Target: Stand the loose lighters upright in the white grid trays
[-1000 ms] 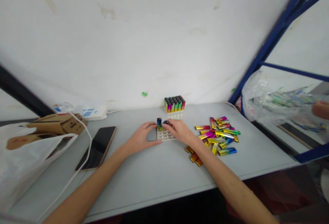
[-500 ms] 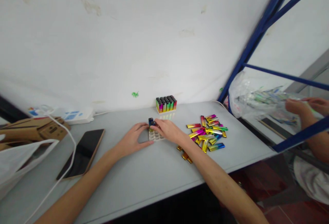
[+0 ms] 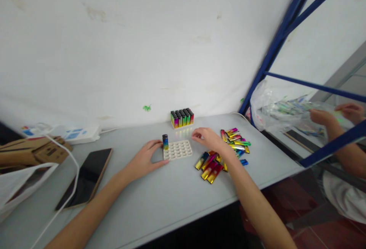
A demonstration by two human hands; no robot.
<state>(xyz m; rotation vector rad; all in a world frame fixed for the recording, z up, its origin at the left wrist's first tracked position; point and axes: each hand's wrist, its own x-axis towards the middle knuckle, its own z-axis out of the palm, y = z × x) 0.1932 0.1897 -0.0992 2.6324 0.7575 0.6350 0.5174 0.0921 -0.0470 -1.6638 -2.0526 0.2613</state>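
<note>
A white tray [image 3: 178, 150] with several round holes lies on the grey table [image 3: 160, 195]. One rainbow-coloured lighter [image 3: 165, 142] stands upright in its far left corner. My left hand [image 3: 144, 159] rests against the tray's left edge, fingers curved around it. My right hand [image 3: 208, 138] hovers to the right of the tray, fingers loosely apart and holding nothing, above a heap of loose shiny lighters [image 3: 225, 150].
A filled tray of lighters [image 3: 182, 118] stands by the wall. A phone [image 3: 84, 177], a white cable, a cardboard box [image 3: 31, 150] and a plastic bag lie at the left. Behind a blue frame [image 3: 274, 47], another person's hands [image 3: 323, 116] handle a clear bag.
My right hand left the upright lighter in the tray and moved right toward the heap. The view shifted right, and the other person's hands came further into sight.
</note>
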